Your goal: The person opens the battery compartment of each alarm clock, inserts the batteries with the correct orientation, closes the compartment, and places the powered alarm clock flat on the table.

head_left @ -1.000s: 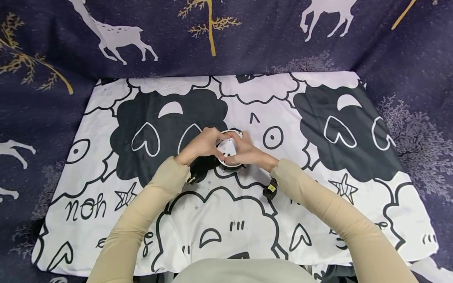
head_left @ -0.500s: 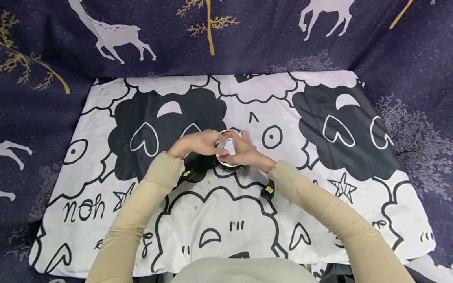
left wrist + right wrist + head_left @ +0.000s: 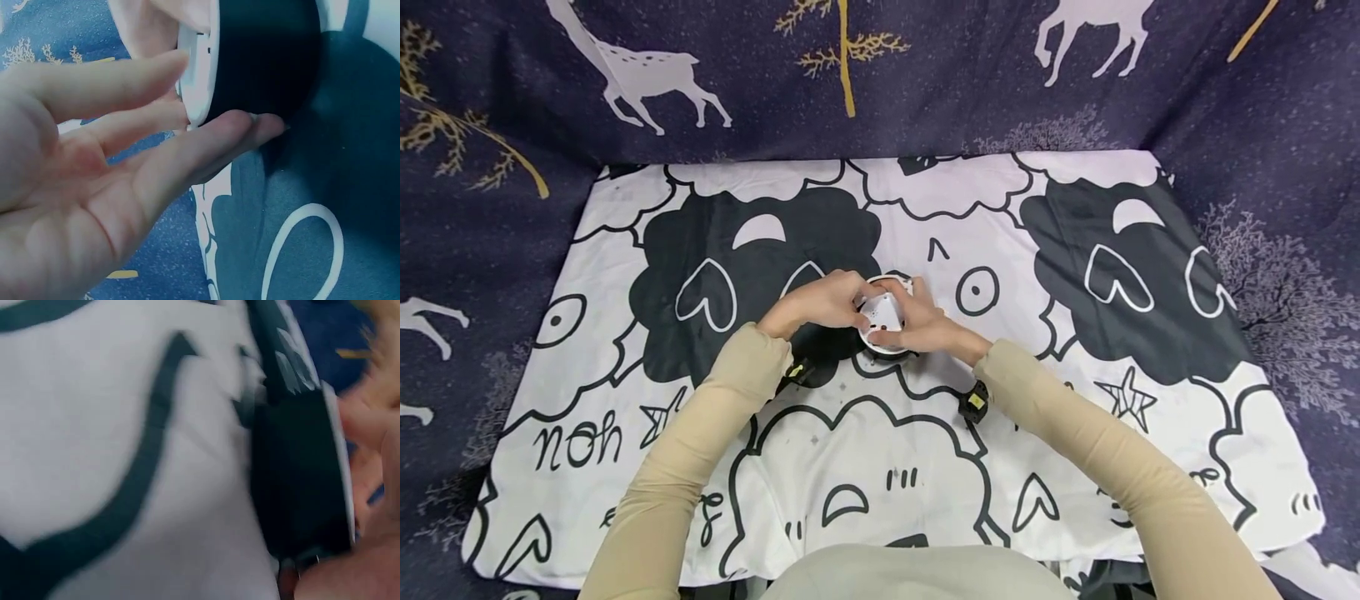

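Observation:
A short, round black drum with a white top (image 3: pixel 882 312) stands on the patterned cloth, between both hands. Small dark holes or slots show on its top. My left hand (image 3: pixel 829 302) holds it from the left: in the left wrist view the thumb tip is at the white rim and fingertips lie against the black side (image 3: pixel 265 59). From the right, my right hand (image 3: pixel 925 323) grips the rim, thumb at the near edge and fingers at the far edge. In the right wrist view the black side (image 3: pixel 300 475) is blurred, and part of that hand is cut off.
A white cloth (image 3: pixel 865 450) with black cartoon drawings covers the table. Dark blue curtains (image 3: pixel 940 75) with deer and trees hang behind it and at both sides. Small black devices with yellow marks are at the left wrist (image 3: pixel 797 371) and the right wrist (image 3: pixel 973 402).
The left wrist has shifted slightly left, and its thumb moved over the white top and back to the rim. The right hand has stayed nearly still. The drum stands in the same place.

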Available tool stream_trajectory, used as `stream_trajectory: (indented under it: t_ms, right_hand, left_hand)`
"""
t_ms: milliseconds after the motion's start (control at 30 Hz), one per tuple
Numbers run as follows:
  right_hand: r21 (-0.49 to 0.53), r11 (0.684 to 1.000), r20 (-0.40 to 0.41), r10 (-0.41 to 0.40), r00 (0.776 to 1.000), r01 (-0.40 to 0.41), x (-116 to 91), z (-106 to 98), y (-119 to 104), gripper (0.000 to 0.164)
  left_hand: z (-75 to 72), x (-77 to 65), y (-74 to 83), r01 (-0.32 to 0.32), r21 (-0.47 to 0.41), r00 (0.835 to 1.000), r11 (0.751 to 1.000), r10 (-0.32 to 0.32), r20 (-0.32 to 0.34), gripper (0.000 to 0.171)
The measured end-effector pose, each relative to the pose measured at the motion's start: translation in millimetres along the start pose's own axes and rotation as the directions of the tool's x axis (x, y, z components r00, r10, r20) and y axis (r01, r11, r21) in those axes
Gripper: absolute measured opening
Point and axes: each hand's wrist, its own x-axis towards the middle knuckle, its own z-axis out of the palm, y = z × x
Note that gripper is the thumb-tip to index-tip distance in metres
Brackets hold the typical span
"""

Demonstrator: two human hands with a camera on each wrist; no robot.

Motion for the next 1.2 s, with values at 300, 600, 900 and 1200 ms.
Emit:
stream_trajectory:
  t_ms: [300, 600, 900, 1200]
  right_hand:
    - [-0.082, 0.997, -0.095, -0.011, 0.995, 0.003, -1.7, 10.3, -0.9, 0.067]
    - [-0.094, 0.995, -0.156, -0.032, 0.987, 0.018, -2.4, 11.4, -1.6, 0.07]
    - [-0.119, 0.993, -0.204, -0.034, 0.978, 0.01, 3.9, 15.8, -3.9, 0.074]
    - [-0.166, 0.985, -0.268, 0.007, 0.963, -0.054, 3.9, 20.3, -6.4, 0.075]
  left_hand:
    - [1.3, -0.1, 2.0, -0.094, 0.117, 0.992, 0.989, 0.083, 0.094, 0.055]
    - [23.3, 1.0, 13.9, 0.0, 0.245, 0.998, 0.969, 0.015, -0.061, 0.094]
    - [35.7, -2.3, 11.7, 0.085, 0.289, 0.977, 0.954, -0.023, -0.211, 0.099]
    - [38.1, -2.9, 9.8, 0.061, 0.304, 0.975, 0.951, 0.01, -0.224, 0.102]
